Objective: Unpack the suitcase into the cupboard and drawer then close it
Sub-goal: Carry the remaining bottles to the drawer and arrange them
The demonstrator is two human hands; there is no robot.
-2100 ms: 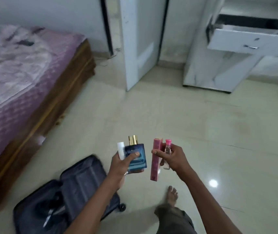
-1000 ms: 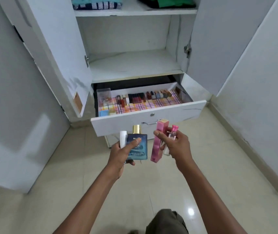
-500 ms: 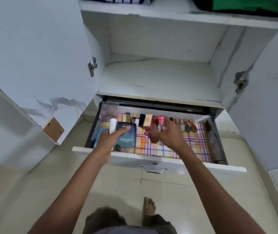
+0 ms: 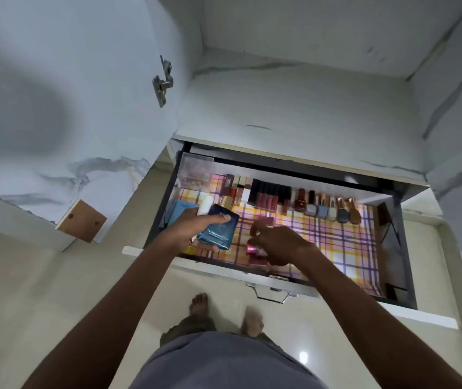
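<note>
Open white drawer (image 4: 224, 272), left hand (image 4: 187, 228) gripping boxy blue perfume bottle (image 4: 220, 230), right hand (image 4: 277, 244) grasping pink bottle (image 4: 253, 249).

Left hand (image 4: 193, 228) curled, gripping; right hand (image 4: 277, 244) reaches palm-down, fingers bent.

My bare feet (image 4: 225, 311) stand on the pale tiled floor (image 4: 55, 276). A light reflection (image 4: 303, 356) glints on the floor right of them.
</note>
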